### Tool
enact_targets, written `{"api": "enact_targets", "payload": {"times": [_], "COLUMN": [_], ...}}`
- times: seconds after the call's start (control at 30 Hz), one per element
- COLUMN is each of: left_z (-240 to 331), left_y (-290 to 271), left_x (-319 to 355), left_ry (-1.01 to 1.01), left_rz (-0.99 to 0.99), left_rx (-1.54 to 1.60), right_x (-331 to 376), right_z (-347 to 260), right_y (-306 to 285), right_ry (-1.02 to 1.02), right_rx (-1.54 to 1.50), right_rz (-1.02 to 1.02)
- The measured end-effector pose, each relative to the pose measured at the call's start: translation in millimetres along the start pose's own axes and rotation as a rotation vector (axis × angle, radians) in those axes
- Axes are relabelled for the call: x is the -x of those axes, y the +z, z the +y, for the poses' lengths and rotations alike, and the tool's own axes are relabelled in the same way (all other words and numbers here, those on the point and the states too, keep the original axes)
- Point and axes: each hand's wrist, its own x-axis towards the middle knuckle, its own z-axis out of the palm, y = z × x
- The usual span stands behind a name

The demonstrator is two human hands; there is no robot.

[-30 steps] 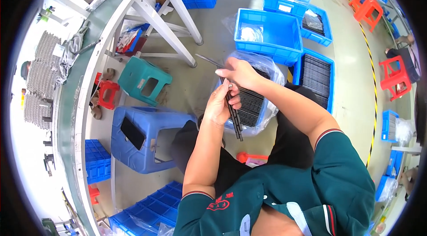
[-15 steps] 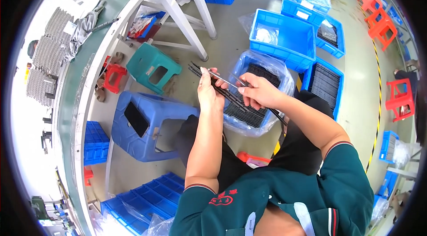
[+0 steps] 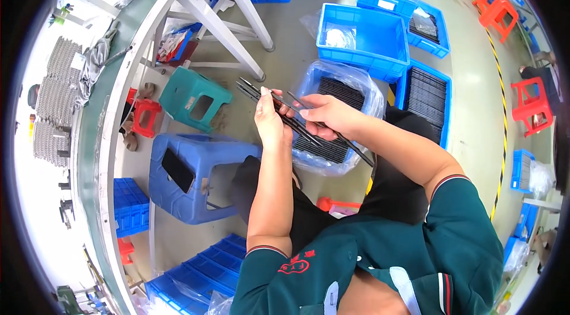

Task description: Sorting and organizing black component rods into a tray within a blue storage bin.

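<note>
My left hand [image 3: 273, 118] is closed around several thin black rods [image 3: 249, 90], which slant from upper left to lower right with their far ends sticking out past the thumb. Close beside it, my right hand [image 3: 332, 116] pinches one black rod [image 3: 357, 152]; its lower end reaches toward my right thigh. Beneath both hands stands a blue crate lined with a clear plastic bag [image 3: 374, 98]. Rows of similar black rods [image 3: 341, 90] lie inside it, partly hidden by my hands and forearm.
An open blue crate [image 3: 386, 59] stands beyond the lined one; another, with black rods [image 3: 426, 101], is at its right. On my left are a blue stool [image 3: 222, 147] bearing a phone [image 3: 177, 170], a green stool [image 3: 178, 89] and a long workbench [image 3: 98, 154].
The view has shifted slightly, moving most things left in the picture. Both hands stay close together, still holding rods; the right hand's rod has changed its angle a little.
</note>
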Motion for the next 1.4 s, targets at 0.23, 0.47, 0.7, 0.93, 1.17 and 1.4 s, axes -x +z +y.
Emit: {"api": "enact_targets", "payload": {"times": [0.23, 0.47, 0.7, 0.93, 1.17, 1.4], "left_z": [-11, -23, -26, -20, -9, -7], "left_y": [5, 5, 1, 1, -16, -14], "left_x": [7, 16, 14, 29, 31, 24], "left_ry": [0.146, -0.111, -0.364, -0.614, -0.508, -0.485], "left_rz": [-0.011, -0.118, -0.203, -0.548, -0.543, -0.535], "left_rx": [-0.173, -0.095, -0.130, -0.241, -0.133, -0.064], "right_x": [-1, -11, -32, -64, -40, -34], "right_z": [2, -12, -21, -44, -71, -21], "right_y": [15, 2, -32, -91, -112, -13], "right_ry": [-0.088, -0.069, -0.136, -0.275, -0.326, -0.211], "right_rx": [0.068, 0.203, 0.222, 0.061, -0.204, 0.767], "right_rz": [0.136, 0.127, 0.185, 0.601, 0.596, 0.448]}}
